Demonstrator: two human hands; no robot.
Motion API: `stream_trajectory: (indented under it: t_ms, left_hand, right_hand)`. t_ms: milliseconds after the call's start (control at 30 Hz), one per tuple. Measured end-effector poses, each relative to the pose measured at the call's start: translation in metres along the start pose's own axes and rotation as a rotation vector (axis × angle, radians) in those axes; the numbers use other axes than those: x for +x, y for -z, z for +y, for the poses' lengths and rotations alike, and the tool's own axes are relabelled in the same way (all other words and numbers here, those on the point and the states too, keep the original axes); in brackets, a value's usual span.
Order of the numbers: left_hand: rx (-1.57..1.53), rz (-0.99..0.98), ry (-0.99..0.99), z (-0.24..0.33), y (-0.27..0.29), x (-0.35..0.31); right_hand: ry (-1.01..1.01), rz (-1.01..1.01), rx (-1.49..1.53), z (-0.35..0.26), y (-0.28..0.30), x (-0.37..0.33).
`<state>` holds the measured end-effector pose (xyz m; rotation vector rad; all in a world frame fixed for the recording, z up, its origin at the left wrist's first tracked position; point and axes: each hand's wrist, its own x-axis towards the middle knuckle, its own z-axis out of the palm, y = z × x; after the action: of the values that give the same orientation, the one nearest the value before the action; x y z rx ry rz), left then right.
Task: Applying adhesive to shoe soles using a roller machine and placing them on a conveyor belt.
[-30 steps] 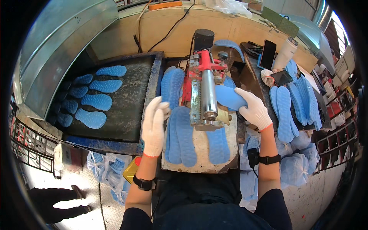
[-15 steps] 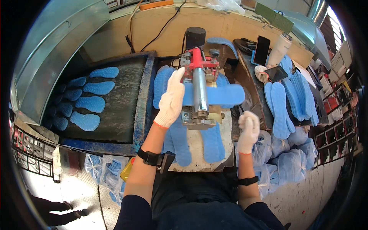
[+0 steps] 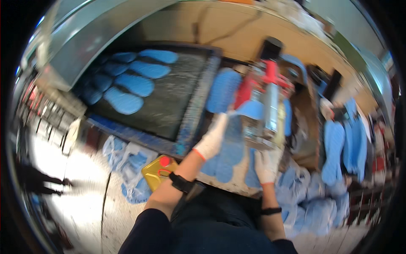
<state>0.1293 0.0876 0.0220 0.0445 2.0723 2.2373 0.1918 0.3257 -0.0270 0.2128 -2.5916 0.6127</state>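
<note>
White-knit-gloved left hand [image 3: 212,137]: in the head view, my fingertips reach the near-left end of a thin blue foot-shaped insole [image 3: 251,109]; blur hides whether I pinch it or only meet it.
White-knit-gloved right hand [image 3: 266,166]: beside flat blue insoles [image 3: 252,170] at the near edge of a pale stained board [image 3: 240,178]; I cannot tell whether I grasp anything.
Roller danger: I judge that my glove tips could snag at the shiny steel cylinder [image 3: 271,112] if I follow the insole too closely.
Insole danger: a slanted pull could skew or crease it; a weak hold could drop it toward the board's near edge.
Insole place: just left of the cylinder, above the board and back from its near edge.
Long axis: seemingly left to right, crosswise to the cylinder; its visible end points toward the right rim of a dark blue-framed tray [image 3: 196,101], its far end hidden.
</note>
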Motion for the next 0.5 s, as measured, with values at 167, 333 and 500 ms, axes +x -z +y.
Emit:
stream_trajectory:
  t_ms: [167,333,500]
  left_hand:
    - [-0.772,-0.260,0.333,0.014,0.016,-0.049]
    - [-1.091,-0.147,0.156,0.033,0.051,-0.067]
    - [-0.857,0.568,0.010,0.037,0.101,-0.020]
  right_hand:
    - [0.014,-0.183,-0.044,-0.008,0.003,0.023]
    - [-0.327,-0.414,0.173,-0.035,-0.033,0.029]
    - [-0.309,-0.377,0.036,-0.064,-0.058,0.030]
